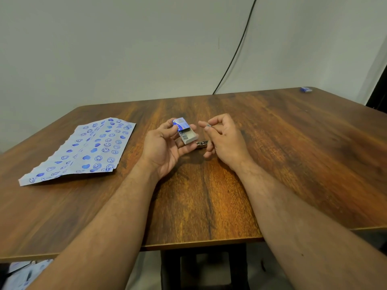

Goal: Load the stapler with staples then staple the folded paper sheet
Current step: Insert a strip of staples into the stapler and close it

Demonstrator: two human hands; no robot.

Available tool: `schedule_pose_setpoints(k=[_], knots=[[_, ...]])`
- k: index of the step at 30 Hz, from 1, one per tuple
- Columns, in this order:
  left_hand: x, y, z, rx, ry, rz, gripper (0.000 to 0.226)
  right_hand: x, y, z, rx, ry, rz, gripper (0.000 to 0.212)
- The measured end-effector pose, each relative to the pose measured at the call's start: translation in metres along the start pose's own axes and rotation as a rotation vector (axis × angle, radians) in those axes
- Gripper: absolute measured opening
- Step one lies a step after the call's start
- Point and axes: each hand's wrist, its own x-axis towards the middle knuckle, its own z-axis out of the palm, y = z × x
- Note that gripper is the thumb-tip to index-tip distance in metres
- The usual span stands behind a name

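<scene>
My left hand (pixel 162 145) holds a small blue-and-white staple box (pixel 184 129) above the middle of the table, its inner tray slid out with grey staples showing. My right hand (pixel 225 139) pinches a small grey strip of staples (pixel 209 125) between thumb and forefinger, just right of the box. A small metal stapler (pixel 202 143) lies on the table between and partly under my two hands. The folded paper sheet (pixel 83 149), white with blue smileys and hearts, lies flat on the left of the table.
The wooden table (pixel 293 153) reaches to the wall. Another small blue box (pixel 306 89) sits at its far right corner. A black cable (pixel 234 55) hangs down the wall behind. More patterned paper (pixel 23 271) shows below the table's near left edge.
</scene>
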Motion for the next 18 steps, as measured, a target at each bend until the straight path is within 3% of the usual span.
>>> schedule_pose_setpoints(k=[9, 12, 18], knots=[[0.0035, -0.0034, -0.0009, 0.141, 0.071, 0.076, 0.028, -0.0060, -0.0021, 0.0050, -0.154, 0.079, -0.088, 0.008], [0.0065, -0.0064, -0.0011, 0.234, 0.121, 0.099, 0.030, -0.0053, -0.0007, 0.0070, -0.339, 0.125, -0.268, 0.010], [0.0048, -0.0070, 0.0020, 0.289, 0.146, 0.047, 0.023, -0.0058, -0.0051, 0.0031, -0.462, 0.152, -0.522, 0.015]])
